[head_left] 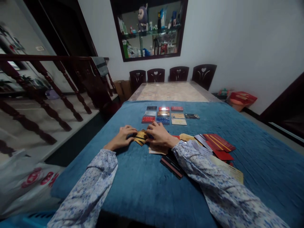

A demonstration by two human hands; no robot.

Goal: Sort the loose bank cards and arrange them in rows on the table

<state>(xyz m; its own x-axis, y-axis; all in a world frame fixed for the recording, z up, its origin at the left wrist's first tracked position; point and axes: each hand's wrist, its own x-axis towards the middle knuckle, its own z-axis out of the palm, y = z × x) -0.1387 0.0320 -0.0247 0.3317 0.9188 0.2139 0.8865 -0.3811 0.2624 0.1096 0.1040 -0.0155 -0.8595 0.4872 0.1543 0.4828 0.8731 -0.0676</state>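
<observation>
Several gold cards [140, 138] lie fanned between my two hands on the blue cloth [137, 177]. My left hand [123, 136] grips their left edge, fingers bent over it. On their right side my right hand [158, 134] has its fingers curled onto them. Beyond the hands, cards and small stacks stand in rough rows, among them a red one [148, 119], a blue one [162, 120] and a black one [192, 116]. A loose pile with dark red cards [219, 142] spreads beside and under my right forearm. Nearer me lies a black card with a pink stripe [171, 166].
The cloth covers the near part of a stone-topped table [175, 91]. Dark chairs [179, 74] line its far end. At the left are a wooden railing [57, 79] and white plastic bags [26, 183]; a red bag [242, 97] sits at the right.
</observation>
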